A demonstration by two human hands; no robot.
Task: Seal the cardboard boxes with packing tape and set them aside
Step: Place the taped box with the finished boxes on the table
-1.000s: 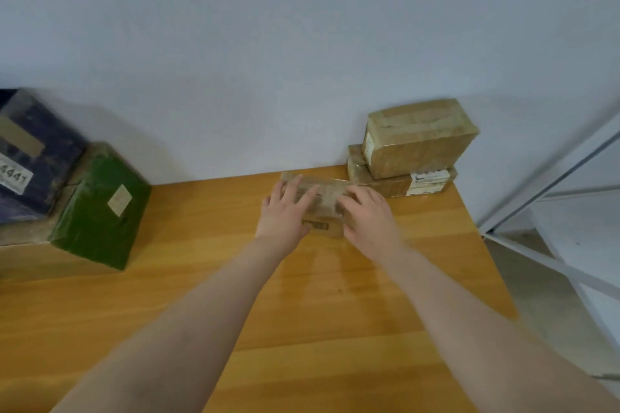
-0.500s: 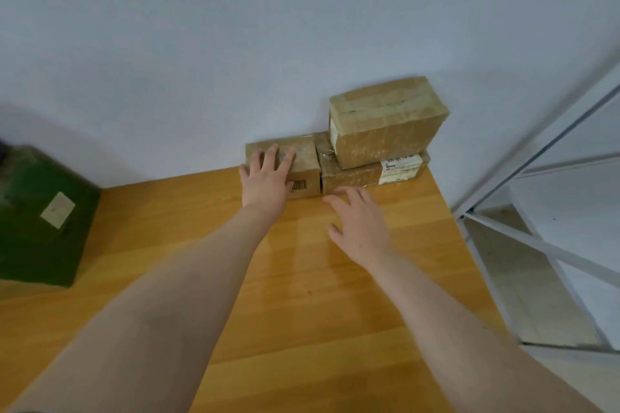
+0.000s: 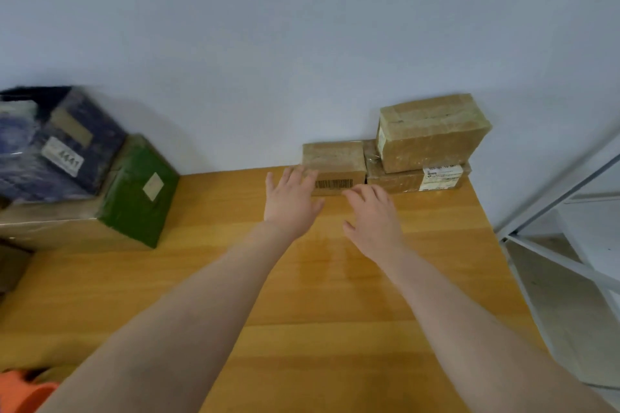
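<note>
A: Where's the small box [image 3: 335, 161] now?
B: Upper centre-right, pushed back from mid-table against the stacked boxes [image 3: 416, 157].
A: The hands?
B: The left hand [image 3: 292, 201] has slid off its top; the right hand [image 3: 372, 221] let go earlier.

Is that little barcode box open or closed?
Closed: the barcode box shows a flat top, no flap raised. Tape there is too blurred to tell.

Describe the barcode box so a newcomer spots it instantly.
On the wooden table, go to the far right corner by the wall. A two-box stack stands there; the small cardboard box sits directly left of it. Only this box shows a barcode on its front.
</note>
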